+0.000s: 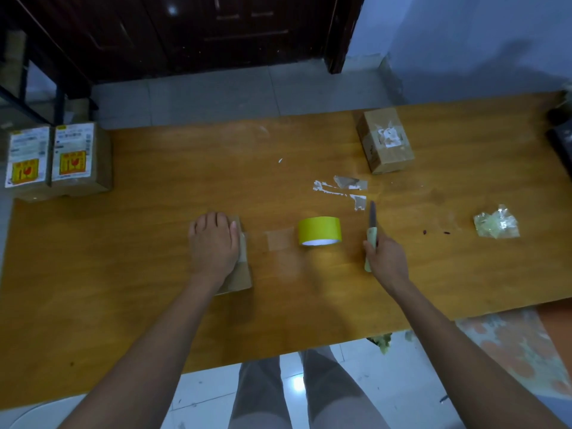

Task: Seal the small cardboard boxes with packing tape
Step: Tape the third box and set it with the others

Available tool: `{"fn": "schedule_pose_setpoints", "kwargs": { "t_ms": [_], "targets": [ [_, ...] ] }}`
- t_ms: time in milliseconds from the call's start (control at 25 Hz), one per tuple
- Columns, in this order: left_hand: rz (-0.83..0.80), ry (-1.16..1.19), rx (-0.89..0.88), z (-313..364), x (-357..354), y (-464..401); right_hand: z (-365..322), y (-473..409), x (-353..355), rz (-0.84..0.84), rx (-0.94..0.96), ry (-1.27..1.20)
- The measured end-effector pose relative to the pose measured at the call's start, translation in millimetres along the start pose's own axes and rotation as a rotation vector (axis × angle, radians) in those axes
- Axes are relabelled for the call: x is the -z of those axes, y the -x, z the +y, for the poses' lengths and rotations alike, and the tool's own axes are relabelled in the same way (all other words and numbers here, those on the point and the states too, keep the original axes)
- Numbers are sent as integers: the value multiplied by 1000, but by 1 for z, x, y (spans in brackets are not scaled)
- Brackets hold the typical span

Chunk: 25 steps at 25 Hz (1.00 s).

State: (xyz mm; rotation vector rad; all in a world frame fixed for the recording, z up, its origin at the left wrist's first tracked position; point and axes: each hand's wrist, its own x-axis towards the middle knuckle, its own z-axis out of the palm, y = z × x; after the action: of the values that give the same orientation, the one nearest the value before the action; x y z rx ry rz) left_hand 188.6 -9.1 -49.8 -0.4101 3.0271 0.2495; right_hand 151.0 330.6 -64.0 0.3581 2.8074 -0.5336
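Box under hand: we see a small cardboard box (240,274) lying flat near the table's middle, its long axis running from the near edge toward the far edge; a pale strip of tape (242,249) crosses its right side.
Left hand: our left hand (213,243) lies palm down on the box, fingers straight and spread, pressing it flat and gripping nothing.
Tape roll: a yellow-green roll of packing tape (319,229) stands on its flat side just right of the box, with a clear length of tape (280,239) stretched between them along the tabletop.
Right hand: our right hand (385,255) is curled round the pale handle of a small knife (372,224), whose dark blade points away from us toward the far edge.
Beyond the knife: torn tape scraps (342,188) lie stuck to the wood; further back stands another taped box (385,140), angled.
Left corner: two labelled boxes (58,159) sit side by side, touching.
Right side: a crumpled wad of clear tape (496,226) lies well apart from the knife.
Surface: an orange-brown wooden table (154,320).
Room: pale floor tiles (216,91), a dark wooden door (201,29) and a bluish wall (479,41).
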Motion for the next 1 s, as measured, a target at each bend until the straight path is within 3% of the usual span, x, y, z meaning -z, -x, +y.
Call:
{"fn": "schedule_pose_setpoints", "kwargs": {
  "t_ms": [320,560,720,1000],
  "targets": [
    [-50,-27,-64,-4,-1,-5,-76,82,32,122,115,-383],
    [-5,6,-84,-11,0,-2,-158,148,-38,-44,277,-21],
    [26,9,-68,-11,-1,-1,-159,157,-89,-25,290,56],
    [3,-12,-50,-10,0,0,-161,155,-107,-49,262,145]
  ]
}}
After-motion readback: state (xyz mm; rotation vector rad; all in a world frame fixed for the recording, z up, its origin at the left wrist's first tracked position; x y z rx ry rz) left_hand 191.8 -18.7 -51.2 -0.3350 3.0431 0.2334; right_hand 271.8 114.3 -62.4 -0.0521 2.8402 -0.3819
